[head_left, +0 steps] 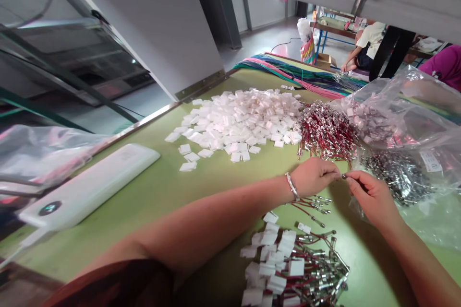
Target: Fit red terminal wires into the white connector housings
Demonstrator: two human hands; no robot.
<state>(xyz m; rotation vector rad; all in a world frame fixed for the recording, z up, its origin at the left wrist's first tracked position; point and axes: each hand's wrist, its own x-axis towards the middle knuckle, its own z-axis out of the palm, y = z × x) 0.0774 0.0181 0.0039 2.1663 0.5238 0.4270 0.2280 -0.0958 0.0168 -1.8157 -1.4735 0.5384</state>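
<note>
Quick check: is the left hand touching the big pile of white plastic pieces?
Apart. The head view shows a bare strip of green table between the left hand and the pile of white plastic pieces.

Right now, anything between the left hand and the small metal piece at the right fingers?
Nothing visible: the small metal piece sits in the fingers of the right hand, and the left hand is close beside it. Whether they touch is too small to tell.

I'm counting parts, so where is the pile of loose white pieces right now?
In the head view, the pile of loose white pieces lies upper centre on the green tabletop, just left of the red wire heap, beyond the left forearm.
</note>
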